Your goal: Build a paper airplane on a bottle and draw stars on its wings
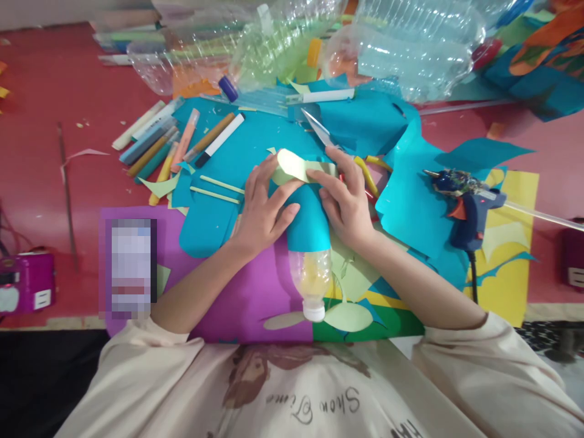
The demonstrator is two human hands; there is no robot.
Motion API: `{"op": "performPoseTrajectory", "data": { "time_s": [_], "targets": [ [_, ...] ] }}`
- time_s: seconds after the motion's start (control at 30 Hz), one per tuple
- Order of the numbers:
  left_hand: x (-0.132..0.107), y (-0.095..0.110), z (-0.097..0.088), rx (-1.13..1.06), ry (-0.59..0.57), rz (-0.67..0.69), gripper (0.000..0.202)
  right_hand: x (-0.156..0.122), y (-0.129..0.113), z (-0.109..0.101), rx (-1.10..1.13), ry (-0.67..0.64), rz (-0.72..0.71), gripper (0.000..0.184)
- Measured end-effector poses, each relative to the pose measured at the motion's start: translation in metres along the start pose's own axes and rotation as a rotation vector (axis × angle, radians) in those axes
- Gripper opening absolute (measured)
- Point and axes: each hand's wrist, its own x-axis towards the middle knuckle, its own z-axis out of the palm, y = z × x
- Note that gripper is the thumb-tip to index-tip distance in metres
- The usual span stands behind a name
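Observation:
A clear plastic bottle (312, 277) with a white cap lies on its side, cap toward me, its body wrapped in teal paper (306, 222). My left hand (263, 207) rests on the left of the wrapped bottle, fingers curled over the paper. My right hand (347, 198) grips the bottle's right side, its fingers pressing a pale green paper strip (298, 169) across the top of the teal wrap. Both hands touch that strip.
Teal paper sheets (410, 201) cover the mat. A blue glue gun (465, 204) lies at right. Several markers (159, 146) lie at left. Scissors (322, 132) sit beyond the hands, empty clear bottles (410, 48) at the back, purple (246, 298) and yellow (511, 280) sheets in front.

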Motion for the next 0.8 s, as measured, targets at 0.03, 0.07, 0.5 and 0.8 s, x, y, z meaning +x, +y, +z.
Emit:
{"op": "performPoseTrajectory", "data": {
  "time_s": [0.03,0.07,0.5,0.8],
  "targets": [
    [-0.0002,0.0005,-0.0003,0.002,-0.01,-0.007,0.043,0.0,-0.0005,0.0001,0.001,-0.003,0.011,0.032],
    [-0.0004,0.0009,-0.0006,0.004,-0.016,-0.013,0.043,-0.0001,-0.0009,0.0001,0.0,-0.011,0.027,0.032],
    [0.0014,-0.0008,0.0027,-0.013,0.017,-0.029,0.052,-0.0017,0.0001,0.0001,-0.023,0.018,0.048,0.028],
    [-0.0008,-0.0032,0.0057,0.004,0.028,-0.013,0.054,-0.0039,0.0034,0.0019,-0.057,0.024,0.001,0.028]
  ]
}}
